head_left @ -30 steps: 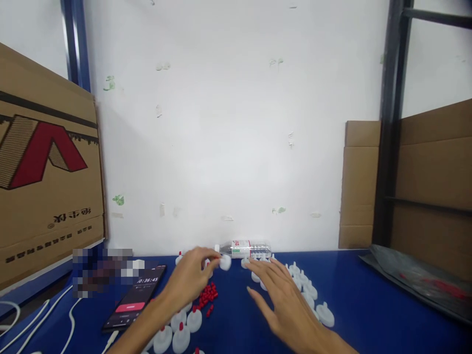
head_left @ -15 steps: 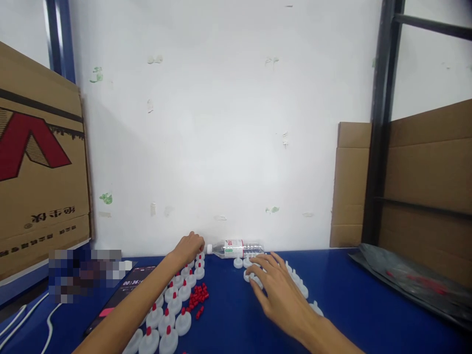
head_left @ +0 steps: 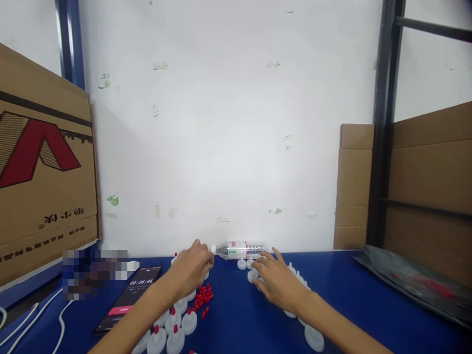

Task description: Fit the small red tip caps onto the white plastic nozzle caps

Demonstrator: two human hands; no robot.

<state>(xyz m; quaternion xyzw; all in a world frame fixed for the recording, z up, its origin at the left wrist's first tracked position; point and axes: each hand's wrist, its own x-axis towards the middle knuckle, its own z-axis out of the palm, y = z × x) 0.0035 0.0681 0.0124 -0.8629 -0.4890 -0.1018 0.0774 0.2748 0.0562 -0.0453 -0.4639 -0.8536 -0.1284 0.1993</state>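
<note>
L hand curled over red-tipped caps, can't tell if pinching; R hand spread over plain white caps nr bottle.

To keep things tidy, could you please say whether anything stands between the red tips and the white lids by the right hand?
Nothing visible does: blue tabletop lies between the red tips and those white lids.

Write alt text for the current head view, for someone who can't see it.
A person's left hand is at red-tipped white spouted caps on a blue tabletop, the right hand at plain white spouted caps. Loose red tips lie beside the red-tipped ones; behind, a clear labelled bottle lies on its side.
</note>
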